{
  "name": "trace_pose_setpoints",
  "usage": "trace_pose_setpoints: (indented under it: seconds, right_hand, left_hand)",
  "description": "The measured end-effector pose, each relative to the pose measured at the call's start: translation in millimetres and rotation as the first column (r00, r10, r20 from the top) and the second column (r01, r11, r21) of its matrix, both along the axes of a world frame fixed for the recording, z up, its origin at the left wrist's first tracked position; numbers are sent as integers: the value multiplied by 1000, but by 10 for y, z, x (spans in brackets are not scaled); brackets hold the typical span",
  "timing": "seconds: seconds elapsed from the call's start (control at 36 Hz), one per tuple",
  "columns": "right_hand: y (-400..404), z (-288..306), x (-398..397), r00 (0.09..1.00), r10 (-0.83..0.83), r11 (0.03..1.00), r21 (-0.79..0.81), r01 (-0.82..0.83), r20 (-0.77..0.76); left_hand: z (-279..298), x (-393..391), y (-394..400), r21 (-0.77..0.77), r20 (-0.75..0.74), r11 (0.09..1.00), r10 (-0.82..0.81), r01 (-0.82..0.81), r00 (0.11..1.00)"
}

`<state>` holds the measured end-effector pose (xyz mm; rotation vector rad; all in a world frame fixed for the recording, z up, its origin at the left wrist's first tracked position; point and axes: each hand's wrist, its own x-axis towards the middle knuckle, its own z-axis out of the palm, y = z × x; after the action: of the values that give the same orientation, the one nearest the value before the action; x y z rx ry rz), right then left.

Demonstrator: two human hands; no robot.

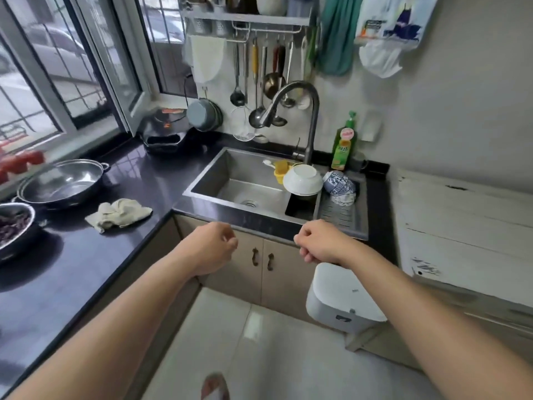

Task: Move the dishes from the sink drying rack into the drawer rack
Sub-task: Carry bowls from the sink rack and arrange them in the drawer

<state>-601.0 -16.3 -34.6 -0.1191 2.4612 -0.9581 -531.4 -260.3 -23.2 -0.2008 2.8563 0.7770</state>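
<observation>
A white bowl [302, 180] lies upside down on the right side of the steel sink [219, 166]. Beside it, blue-and-white patterned bowls [339, 184] rest tilted on the perforated drying rack [341, 216] at the sink's right edge. My left hand [215, 245] and my right hand [320, 241] hover in front of the counter edge, below the sink, both loosely curled and holding nothing. The cupboard doors [261, 264] under the sink are closed. No drawer rack is in sight.
A curved faucet [300, 102] arches over the sink, with a green soap bottle [344, 142] behind. A crumpled cloth [119, 213], a steel pan [62, 181] and a bowl of dark food [13, 226] sit on the dark counter at left. A white bin [339, 298] stands on the floor.
</observation>
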Motion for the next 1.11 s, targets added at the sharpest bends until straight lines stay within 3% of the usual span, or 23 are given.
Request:
trace_pose_setpoints:
  seconds: [0.33,0.53,0.72,1.0,1.11]
  right_hand:
    - [-602,-417,-1632,999,-32,996,76,35,-40]
    - [-445,-786,-2193,979,-198,978,52,200,-40]
    - [-194,-1260,-2645,979,-196,953,223,205,-65]
    - [114,-1754,-3547,986,43,896,443,33,-159]
    - [70,-1844,-3890,935,200,829,560,-3,-291]
  left_hand:
    - [-433,-1524,-868,104,35,990,95,-98,995]
    - [-489,-2307,-795,167,86,986,-1,-14,996]
    - [-684,-2856,-644,223,107,975,1,-25,994]
    - [-848,-3532,-463,204,150,973,79,-109,986]
    - [-903,-3716,-362,193,159,970,117,-147,980]
